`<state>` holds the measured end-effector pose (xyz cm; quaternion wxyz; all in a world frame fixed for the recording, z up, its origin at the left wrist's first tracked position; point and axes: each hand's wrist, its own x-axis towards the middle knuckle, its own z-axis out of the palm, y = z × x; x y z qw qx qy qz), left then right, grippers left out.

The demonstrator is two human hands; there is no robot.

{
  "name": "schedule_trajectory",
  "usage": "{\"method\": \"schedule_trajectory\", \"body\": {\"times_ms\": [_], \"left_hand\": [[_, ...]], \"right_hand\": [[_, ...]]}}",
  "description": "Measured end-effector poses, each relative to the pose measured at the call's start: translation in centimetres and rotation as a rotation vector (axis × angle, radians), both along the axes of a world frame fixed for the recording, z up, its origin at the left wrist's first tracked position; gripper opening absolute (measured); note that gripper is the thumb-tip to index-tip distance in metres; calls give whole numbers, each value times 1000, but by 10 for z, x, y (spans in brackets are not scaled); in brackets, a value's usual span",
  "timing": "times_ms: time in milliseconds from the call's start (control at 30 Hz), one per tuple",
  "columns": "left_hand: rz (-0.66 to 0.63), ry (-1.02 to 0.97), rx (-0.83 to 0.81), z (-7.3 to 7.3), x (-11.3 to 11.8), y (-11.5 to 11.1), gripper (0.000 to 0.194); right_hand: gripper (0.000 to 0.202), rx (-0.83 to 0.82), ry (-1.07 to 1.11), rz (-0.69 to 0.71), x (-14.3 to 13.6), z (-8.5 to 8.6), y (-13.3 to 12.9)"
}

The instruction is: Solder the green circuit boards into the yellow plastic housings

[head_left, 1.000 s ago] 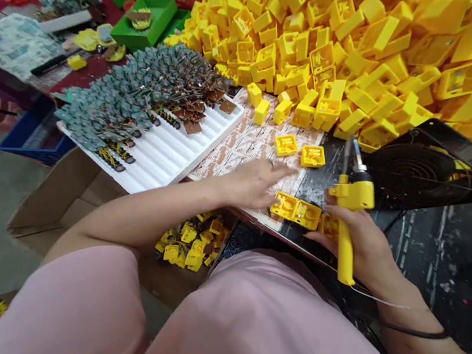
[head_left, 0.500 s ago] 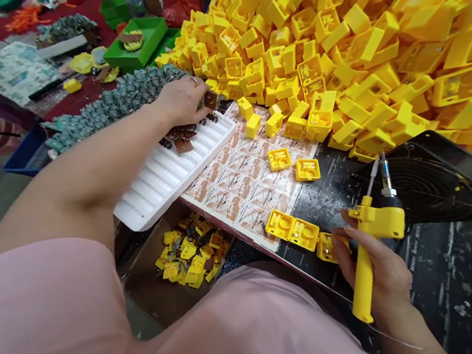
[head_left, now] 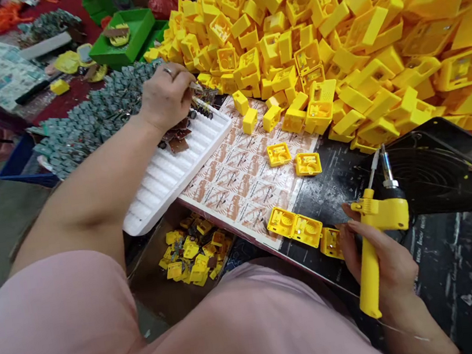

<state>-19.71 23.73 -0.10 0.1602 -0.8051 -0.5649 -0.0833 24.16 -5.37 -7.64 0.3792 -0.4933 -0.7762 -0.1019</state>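
My right hand [head_left: 381, 253] is wrapped around the yellow handle of a soldering gun [head_left: 370, 278], its metal tip pointing up and away. Beside those fingers lies a yellow plastic case [head_left: 331, 243], and left of it an opened two-part yellow case [head_left: 294, 227]. Over the far end of a white foam tray [head_left: 166, 178], my left hand [head_left: 168, 95] pinches a small part with thin wires [head_left: 197, 88], partly covered by the fingers. Brown circuit boards [head_left: 178, 141] lie on the tray under that hand.
A tall heap of yellow cases [head_left: 272, 60] fills the back and right. Grey-green parts [head_left: 91, 115] are piled behind my left arm. Two open cases [head_left: 279, 154] sit mid-table. A black fan-like frame [head_left: 446, 171] stands right. Below the edge is a cardboard box [head_left: 155, 291] of yellow pieces.
My left hand has shifted slightly left and up, fingers closer together, with a small wired part at the fingertips. My right hand still grips the soldering gun. The view has moved a little.
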Motion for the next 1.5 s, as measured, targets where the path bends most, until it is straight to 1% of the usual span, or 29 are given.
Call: {"method": "schedule_trajectory", "body": {"times_ms": [67,100,167,200,233,267,300,333,367,400,433,500,567,633,700,767,833,900,967,1000,1067,1133,1200,1267,1333,1367,1400,1433,1500], "left_hand": [[-98,-72,168,6,-14,-3,38],[-148,-95,283,11,-17,-5,32],[-220,-108,496,28,-12,-13,27],[-228,-116,573,39,-4,-19,28],[-208,-127,576,50,7,-27,29],[-155,-171,513,59,22,-35,29],[-132,-272,428,66,38,-44,27],[-145,-392,309,70,56,-54,24],[-166,-493,168,69,74,-62,21],[-187,-584,2,63,90,-70,19],[-190,-665,-154,54,105,-76,20],[-174,-830,-422,30,127,-83,32],[-199,-981,-590,8,138,-86,44],[-251,-1076,-666,-3,140,-89,50],[-288,-1086,-662,-2,137,-96,50],[-310,-1019,-556,0,133,-111,46],[-374,-885,-413,-4,126,-133,36],[-521,-734,-277,-19,116,-158,27],[-698,-596,-200,-38,102,-179,28],[-754,-542,-194,-47,94,-188,31],[-781,-453,-243,-58,79,-201,40],[-741,-403,-306,-57,67,-209,46],[-606,-418,-281,-47,63,-216,48],[-360,-443,-233,-34,66,-222,40],[-93,-375,-242,-25,75,-227,36],[6,-318,-267,-24,80,-229,39],[73,-275,-299,-25,85,-231,42],[115,-270,-328,-28,90,-232,42],[127,-400,-383,-37,96,-235,36]], "right_hand": [[33,2,9,-1,-1,0,1],[32,4,10,-1,-2,0,2],[29,5,4,4,-3,1,3],[28,4,2,6,-4,1,3],[28,0,3,6,-4,0,3],[28,-2,8,4,-4,0,3],[28,-1,13,2,-4,0,3],[29,2,16,-2,-4,0,2],[31,6,22,-8,-4,-1,2],[33,13,29,-17,-4,-1,1],[35,19,37,-23,-5,0,1],[39,24,65,-19,-5,0,1],[41,26,90,0,-5,0,1],[43,4,115,29,-3,-2,1],[45,-54,168,65,0,-4,-1],[46,-101,247,118,3,-6,-4],[51,-88,312,150,3,-5,-8],[56,-70,315,141,1,1,-13],[53,-85,250,108,-4,10,-16],[50,-103,203,105,-8,16,-16],[41,-125,109,139,-17,26,-13],[35,-147,35,193,-28,33,-6],[31,-168,-17,232,-39,35,2],[29,-187,-46,254,-51,33,10],[29,-204,-68,260,-61,29,16],[29,-217,-78,258,-65,26,18],[29,-232,-89,261,-68,23,20],[28,-249,-97,267,-69,21,22],[27,-270,-99,278,-68,17,24]]}}
